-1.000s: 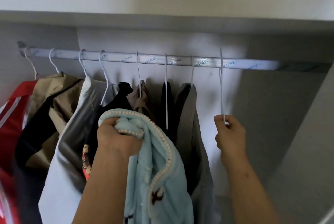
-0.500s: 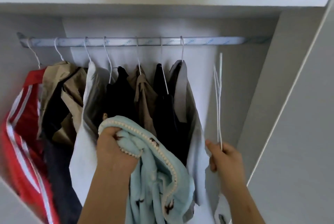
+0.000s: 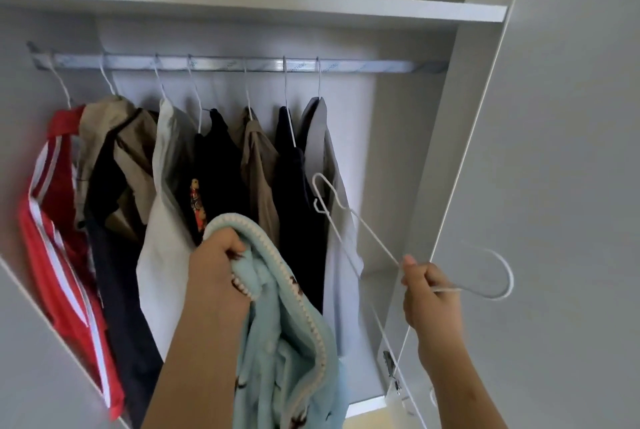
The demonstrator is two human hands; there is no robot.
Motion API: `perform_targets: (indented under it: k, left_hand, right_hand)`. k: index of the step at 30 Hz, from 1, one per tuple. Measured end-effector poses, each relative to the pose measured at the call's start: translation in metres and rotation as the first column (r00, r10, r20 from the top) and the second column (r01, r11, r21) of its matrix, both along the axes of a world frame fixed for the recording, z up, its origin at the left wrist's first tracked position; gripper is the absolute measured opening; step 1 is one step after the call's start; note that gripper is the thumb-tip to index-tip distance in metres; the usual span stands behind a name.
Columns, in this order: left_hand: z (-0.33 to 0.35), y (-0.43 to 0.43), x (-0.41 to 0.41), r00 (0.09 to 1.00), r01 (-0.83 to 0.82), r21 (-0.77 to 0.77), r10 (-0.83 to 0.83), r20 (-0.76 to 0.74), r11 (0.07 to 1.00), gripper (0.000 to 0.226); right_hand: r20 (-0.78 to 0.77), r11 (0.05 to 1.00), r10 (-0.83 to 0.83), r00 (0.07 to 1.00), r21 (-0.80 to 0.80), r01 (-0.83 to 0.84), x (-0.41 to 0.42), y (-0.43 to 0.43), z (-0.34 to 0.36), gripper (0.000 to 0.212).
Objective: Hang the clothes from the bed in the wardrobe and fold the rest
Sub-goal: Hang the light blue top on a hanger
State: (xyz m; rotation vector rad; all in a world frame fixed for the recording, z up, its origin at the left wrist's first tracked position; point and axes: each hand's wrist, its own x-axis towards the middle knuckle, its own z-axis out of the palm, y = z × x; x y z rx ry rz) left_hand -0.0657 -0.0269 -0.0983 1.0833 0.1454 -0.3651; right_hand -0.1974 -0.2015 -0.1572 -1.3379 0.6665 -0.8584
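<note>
Here, right hand (image 3: 429, 293) grips thin white wire hanger (image 3: 349, 231).

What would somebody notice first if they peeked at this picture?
Probably the fluffy light blue garment bunched in the left hand at the bottom middle. Next, the white wire hanger gripped by the right hand, off the rail and tilted in front of the hanging clothes. Far left on the rail hangs a bright red garment with white stripes.

I can't see the lower part of the pale blue fleece garment (image 3: 277, 352); the bottom edge cuts it off. The red white-striped garment (image 3: 65, 255) looks blurred.
</note>
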Motion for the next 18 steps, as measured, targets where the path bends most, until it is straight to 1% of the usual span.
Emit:
perform_targets:
  k: [3, 6, 9, 12, 13, 15, 18]
  left_hand:
    - [-0.006, -0.002, -0.001, 0.996, 0.024, 0.113, -0.033, 0.079, 0.993, 0.047]
    - [-0.004, -0.006, -0.002, 0.987, 0.042, 0.226, -0.076, 0.144, 0.973, 0.041]
    - [0.002, -0.011, 0.002, 0.976, 0.000, 0.327, -0.072, 0.207, 0.945, 0.038]
    - [0.012, -0.012, 0.008, 0.960, -0.045, 0.383, -0.067, 0.273, 0.923, 0.039]
    - [0.013, -0.012, 0.013, 0.956, -0.049, 0.399, -0.072, 0.283, 0.916, 0.040]
    - [0.016, -0.008, 0.019, 0.955, -0.045, 0.435, -0.089, 0.283, 0.899, 0.045]
    - [0.018, 0.000, 0.028, 0.968, -0.042, 0.519, -0.095, 0.234, 0.854, 0.057]
  right_hand:
    - [0.049, 0.999, 0.040, 0.998, 0.013, -0.041, -0.010, -0.002, 0.011, 0.042]
    - [0.100, 0.994, 0.099, 0.990, 0.026, -0.102, -0.021, -0.005, 0.018, 0.054]
    - [0.118, 0.987, 0.155, 0.981, 0.025, -0.159, -0.030, -0.007, 0.020, 0.056]
    - [0.135, 0.971, 0.232, 0.963, 0.016, -0.237, -0.034, -0.006, 0.020, 0.055]
    - [0.117, 0.966, 0.258, 0.959, -0.005, -0.259, -0.034, -0.005, 0.020, 0.054]
    - [0.028, 0.958, 0.281, 0.959, -0.059, -0.279, -0.035, -0.006, 0.019, 0.053]
    - [-0.118, 0.959, 0.227, 0.967, -0.144, -0.242, -0.039, -0.010, 0.018, 0.051]
